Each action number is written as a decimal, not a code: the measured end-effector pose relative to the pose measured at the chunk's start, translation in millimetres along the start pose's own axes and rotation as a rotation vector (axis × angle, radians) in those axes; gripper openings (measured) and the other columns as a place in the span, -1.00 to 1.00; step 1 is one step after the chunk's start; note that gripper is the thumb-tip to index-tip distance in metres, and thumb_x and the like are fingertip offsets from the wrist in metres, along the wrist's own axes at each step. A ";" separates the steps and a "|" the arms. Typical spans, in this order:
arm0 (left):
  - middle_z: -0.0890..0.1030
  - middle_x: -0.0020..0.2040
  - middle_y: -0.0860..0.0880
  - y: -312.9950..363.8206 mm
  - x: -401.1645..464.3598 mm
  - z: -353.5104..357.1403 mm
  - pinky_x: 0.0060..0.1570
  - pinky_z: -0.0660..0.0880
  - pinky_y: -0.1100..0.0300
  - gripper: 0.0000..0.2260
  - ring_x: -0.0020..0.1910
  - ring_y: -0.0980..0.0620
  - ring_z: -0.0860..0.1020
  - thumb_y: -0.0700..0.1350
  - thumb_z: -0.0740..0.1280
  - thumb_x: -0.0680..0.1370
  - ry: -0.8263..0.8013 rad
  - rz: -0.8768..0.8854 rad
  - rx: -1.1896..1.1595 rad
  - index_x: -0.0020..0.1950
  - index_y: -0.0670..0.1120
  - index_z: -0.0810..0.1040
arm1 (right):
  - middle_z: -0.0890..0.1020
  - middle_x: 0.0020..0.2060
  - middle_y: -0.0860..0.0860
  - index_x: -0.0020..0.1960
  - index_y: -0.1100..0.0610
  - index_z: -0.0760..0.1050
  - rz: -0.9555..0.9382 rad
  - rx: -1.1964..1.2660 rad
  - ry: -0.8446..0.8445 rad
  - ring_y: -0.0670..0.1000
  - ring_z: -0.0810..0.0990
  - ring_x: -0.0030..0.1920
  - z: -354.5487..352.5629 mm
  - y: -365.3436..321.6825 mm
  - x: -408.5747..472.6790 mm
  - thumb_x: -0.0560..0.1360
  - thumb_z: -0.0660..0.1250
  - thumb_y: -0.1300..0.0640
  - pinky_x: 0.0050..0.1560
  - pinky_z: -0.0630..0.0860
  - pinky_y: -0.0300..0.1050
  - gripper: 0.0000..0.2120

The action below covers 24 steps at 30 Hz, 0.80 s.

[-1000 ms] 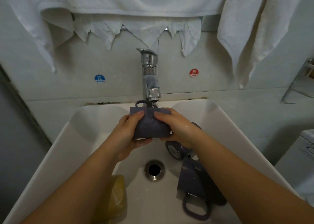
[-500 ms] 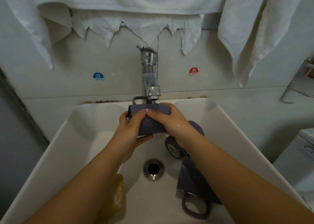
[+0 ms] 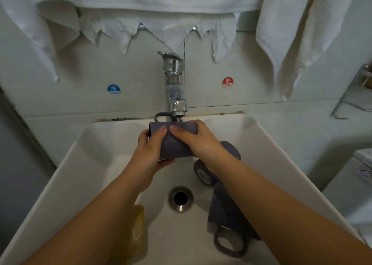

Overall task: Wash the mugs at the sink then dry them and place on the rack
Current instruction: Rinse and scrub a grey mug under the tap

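A grey mug [image 3: 174, 144] lies on its side under the chrome tap [image 3: 175, 91], its handle pointing toward the wall. My left hand [image 3: 150, 150] grips it from the left and below. My right hand [image 3: 198, 138] holds it from the right, fingers curled over the top. A thin stream of water falls from the spout onto the mug. Two more grey mugs lie in the white sink [image 3: 96, 164]: one on its side [image 3: 203, 174] behind my right wrist, one [image 3: 223, 220] near the front right with its handle toward me.
A yellow sponge [image 3: 137, 230] lies in the sink's front left, partly under my left forearm. The drain [image 3: 180, 198] sits in the middle. White towels [image 3: 298, 33] hang on the wall above. A metal rack [image 3: 354, 95] is mounted at the far right.
Both hands have lifted the mug slightly closer to the spout, and my fingers have slid together over its top.
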<state>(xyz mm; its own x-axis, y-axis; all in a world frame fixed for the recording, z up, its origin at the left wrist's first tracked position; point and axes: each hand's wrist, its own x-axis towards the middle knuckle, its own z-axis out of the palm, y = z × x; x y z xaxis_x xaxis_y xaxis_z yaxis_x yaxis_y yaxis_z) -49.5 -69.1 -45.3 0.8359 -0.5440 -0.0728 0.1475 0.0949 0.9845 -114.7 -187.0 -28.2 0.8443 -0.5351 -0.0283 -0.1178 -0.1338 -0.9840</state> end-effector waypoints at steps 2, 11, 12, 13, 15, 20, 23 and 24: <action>0.48 0.28 -0.10 1.4 0.2 -2.0 -0.13 0.57 0.15 -0.60 0.15 -0.03 0.54 0.09 0.20 0.61 -0.005 -0.010 -0.009 0.41 -0.01 0.28 | 0.51 0.10 -0.02 0.35 0.04 0.30 0.029 -0.015 -0.054 -0.01 0.52 0.06 -6.0 -2.5 -1.9 0.53 0.29 -0.10 0.10 0.49 -0.11 -0.54; 0.48 0.27 -0.06 -2.0 -0.3 7.3 -0.17 0.50 0.19 -0.57 0.10 0.05 0.52 0.14 0.15 0.61 -0.015 -0.043 0.017 0.44 0.01 0.27 | 0.49 0.16 0.07 0.31 0.05 0.28 0.063 0.016 0.012 0.10 0.53 0.13 -3.1 -9.2 -2.4 0.43 0.42 -0.11 0.14 0.54 0.08 -0.43; 0.48 0.27 -0.06 -1.7 -0.3 6.5 -0.17 0.49 0.20 -0.56 0.10 0.04 0.52 0.15 0.16 0.61 -0.019 -0.058 0.024 0.45 0.01 0.28 | 0.47 0.12 0.07 0.31 0.05 0.27 0.061 -0.016 0.026 0.07 0.52 0.08 -1.5 -9.0 -3.5 0.46 0.38 -0.13 0.04 0.56 0.01 -0.46; 0.49 0.28 -0.05 -1.3 0.2 4.5 -0.16 0.49 0.19 -0.55 0.12 0.02 0.52 0.15 0.17 0.61 -0.028 -0.080 0.031 0.45 0.01 0.28 | 0.46 0.08 0.05 0.30 0.05 0.27 0.064 -0.035 0.035 0.02 0.51 0.00 -1.9 -8.8 -3.9 0.51 0.31 -0.15 -0.07 0.54 -0.08 -0.52; 0.51 0.27 -0.03 2.6 1.1 -1.7 -0.08 0.51 0.11 -0.58 0.16 -0.01 0.52 0.13 0.21 0.59 -0.082 -0.131 0.072 0.41 0.03 0.32 | 0.44 0.04 0.02 0.25 0.01 0.31 0.068 -0.027 0.051 -0.05 0.47 -0.11 -6.6 -9.3 -4.9 0.60 0.14 -0.11 -0.08 0.47 -0.13 -0.70; 0.55 0.19 -0.03 9.5 -1.8 -6.0 -0.06 0.60 -0.05 -0.60 0.10 -0.08 0.58 0.11 0.31 0.54 -0.098 -0.232 0.070 0.35 0.05 0.38 | 0.49 0.14 0.02 0.32 -0.03 0.34 -0.073 -0.037 -0.025 0.01 0.50 0.11 -7.5 -1.3 -12.3 0.63 0.13 0.00 0.16 0.48 -0.08 -0.72; 0.54 0.22 -0.05 5.7 -4.1 5.3 -0.11 0.59 0.03 -0.58 0.09 -0.06 0.57 0.16 0.22 0.58 0.056 -0.151 0.068 0.38 0.02 0.30 | 0.52 0.08 -0.02 0.27 -0.04 0.37 -0.083 0.021 -0.009 -0.06 0.53 0.01 2.4 -0.8 -7.2 0.58 0.24 0.04 -0.03 0.47 -0.22 -0.73; 0.51 0.26 -0.08 4.2 -4.3 9.3 -0.13 0.58 0.06 -0.57 0.12 -0.08 0.56 0.19 0.17 0.60 0.100 -0.115 0.090 0.39 0.01 0.28 | 0.53 0.00 -0.08 0.20 -0.07 0.38 -0.069 0.051 0.037 -0.13 0.51 -0.07 4.2 -2.3 -4.8 0.55 0.30 0.03 -0.11 0.44 -0.27 -0.76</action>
<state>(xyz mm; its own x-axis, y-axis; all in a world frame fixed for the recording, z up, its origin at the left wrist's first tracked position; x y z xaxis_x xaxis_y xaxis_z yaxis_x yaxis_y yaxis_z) -57.5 -74.1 -39.4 0.8654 -0.4605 -0.1974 0.2017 -0.0405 0.9786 -116.3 -180.7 -26.5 0.8296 -0.5566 0.0454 -0.0327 -0.1295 -0.9910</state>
